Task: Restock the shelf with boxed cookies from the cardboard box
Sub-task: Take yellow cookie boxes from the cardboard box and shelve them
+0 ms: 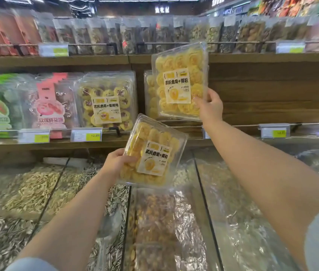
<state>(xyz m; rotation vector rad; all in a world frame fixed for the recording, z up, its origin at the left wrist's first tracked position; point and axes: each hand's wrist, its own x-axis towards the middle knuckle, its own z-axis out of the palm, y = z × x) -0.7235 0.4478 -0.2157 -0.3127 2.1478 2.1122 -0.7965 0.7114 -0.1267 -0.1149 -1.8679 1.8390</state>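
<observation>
Reaching out over the seed bins (37,188). Gripping one cookie box (154,151) in the left hand (115,163), tilted, low in front of the shelf (252,114). Clutching a second box (182,81) in the right hand (210,108), up against a third box (149,94) standing on that shelf.

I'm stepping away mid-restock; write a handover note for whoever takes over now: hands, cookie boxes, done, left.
Left hand grips the lower cookie box over the bulk bins.
Right hand grips the upper cookie box, tilted, raised at the middle shelf, in front of a shelved box.
Done: at least one box shelved.
Left: place both held boxes; shelf to their right looks bare.
Cardboard box not in view.
</observation>
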